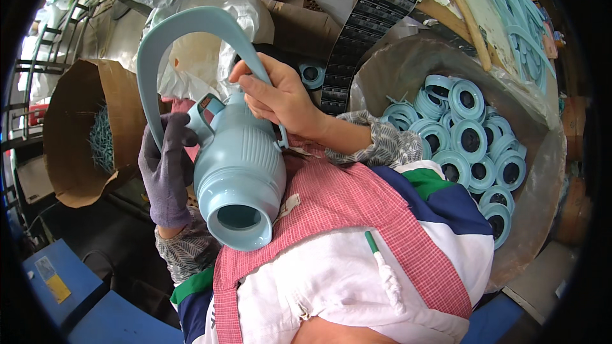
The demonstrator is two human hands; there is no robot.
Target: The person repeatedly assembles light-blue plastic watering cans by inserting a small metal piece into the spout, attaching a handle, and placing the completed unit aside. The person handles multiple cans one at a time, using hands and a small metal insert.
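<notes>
A light blue plastic flask body [241, 169] lies across my lap with its open neck toward me. My left hand [167, 165], in a purple glove, grips its side near the left lug. A curved light blue handle [172, 32] arches above it. My right hand [280, 99], bare, pinches the right end of that handle against the flask's side.
A large lined barrel [542, 172] on the right holds several light blue rings [468, 140]. A cardboard drum [76, 134] on the left holds small blue parts. A strip of dark labels [360, 32] hangs at the back. More handles [516, 19] lie at top right.
</notes>
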